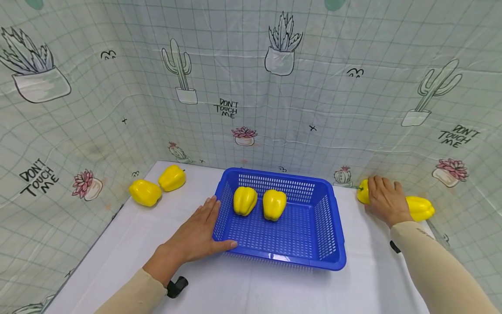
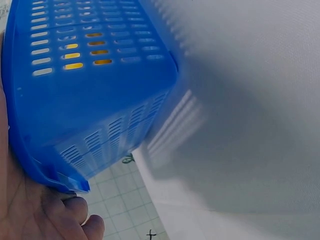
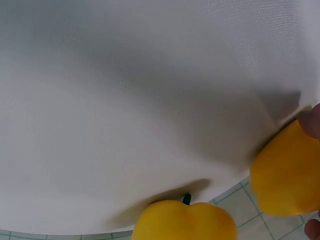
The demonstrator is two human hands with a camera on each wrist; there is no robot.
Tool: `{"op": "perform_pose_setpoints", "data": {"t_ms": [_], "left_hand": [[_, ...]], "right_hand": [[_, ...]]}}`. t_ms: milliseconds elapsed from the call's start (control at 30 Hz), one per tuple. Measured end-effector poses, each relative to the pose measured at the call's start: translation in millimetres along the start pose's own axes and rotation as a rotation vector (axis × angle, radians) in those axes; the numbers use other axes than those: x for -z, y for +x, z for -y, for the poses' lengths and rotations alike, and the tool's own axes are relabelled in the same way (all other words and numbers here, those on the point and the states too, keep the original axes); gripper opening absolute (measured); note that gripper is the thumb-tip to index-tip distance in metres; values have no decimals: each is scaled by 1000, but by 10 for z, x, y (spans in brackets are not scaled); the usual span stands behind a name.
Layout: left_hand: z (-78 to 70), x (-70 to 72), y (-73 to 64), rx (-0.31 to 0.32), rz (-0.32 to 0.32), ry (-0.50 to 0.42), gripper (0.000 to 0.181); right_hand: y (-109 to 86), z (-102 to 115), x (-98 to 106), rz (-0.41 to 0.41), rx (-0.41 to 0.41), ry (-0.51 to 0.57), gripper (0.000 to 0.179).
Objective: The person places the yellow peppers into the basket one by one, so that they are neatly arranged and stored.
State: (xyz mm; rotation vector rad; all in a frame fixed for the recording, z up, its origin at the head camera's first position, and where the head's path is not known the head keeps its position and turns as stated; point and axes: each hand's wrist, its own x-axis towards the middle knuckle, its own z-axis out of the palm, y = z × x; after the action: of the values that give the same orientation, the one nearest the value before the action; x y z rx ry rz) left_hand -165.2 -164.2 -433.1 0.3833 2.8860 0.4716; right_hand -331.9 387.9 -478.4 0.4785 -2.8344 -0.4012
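Observation:
My left hand (image 1: 198,231) lies against the left side of a blue perforated plastic basket (image 1: 282,262), fingers fairly straight along the rim and thumb over its near edge. Two yellow bell peppers (image 1: 245,201) (image 1: 274,204) sit inside. At the right, my right hand (image 1: 386,198) grips a yellow bell pepper (image 1: 362,192) from above, covering most of it. In the right wrist view, thumb and fingertips show at the edge of that held bell pepper (image 3: 287,172). Another yellow bell pepper (image 1: 421,208) lies just beside the right hand, partly hidden by it.
Two more yellow bell peppers (image 1: 145,192) (image 1: 172,178) rest at the back left of the white table (image 1: 129,257). A grid-patterned curtain (image 1: 219,65) with cactus drawings surrounds the table at the back and sides.

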Motion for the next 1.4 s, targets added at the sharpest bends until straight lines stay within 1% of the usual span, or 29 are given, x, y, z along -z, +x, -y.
{"op": "perform_pose_setpoints", "data": {"t_ms": [267,367,500,600,733,867,1133,1300,1400], "left_hand": [[2,2,-1,11,7,-8,128],[3,-2,-4,13,6,-7,128],[-1,-11,-9,21,4,3,129],[-5,-19,-7,22,2,1,128],[-8,-24,-7,15,-4,-6,127],[-9,-16,-12,10,-9,-3,125],[-21,-20,-18,4,-5,-6,126],[-15,-13,-15,11,0,-16,127],[-13,-5,-15,14,0,-17,127]], "right_hand": [[-3,14,-56,10,-24,62,78],[-5,27,-78,14,-34,69,76],[-8,42,-96,-1,-39,53,75],[-16,44,-114,-19,-41,53,70],[-31,52,-135,-43,-39,85,62],[-39,62,-154,-54,-36,113,58],[-118,105,-158,-10,-58,150,67],[-172,165,-131,-8,-78,136,71],[-198,215,-105,-11,-106,158,75]]}}
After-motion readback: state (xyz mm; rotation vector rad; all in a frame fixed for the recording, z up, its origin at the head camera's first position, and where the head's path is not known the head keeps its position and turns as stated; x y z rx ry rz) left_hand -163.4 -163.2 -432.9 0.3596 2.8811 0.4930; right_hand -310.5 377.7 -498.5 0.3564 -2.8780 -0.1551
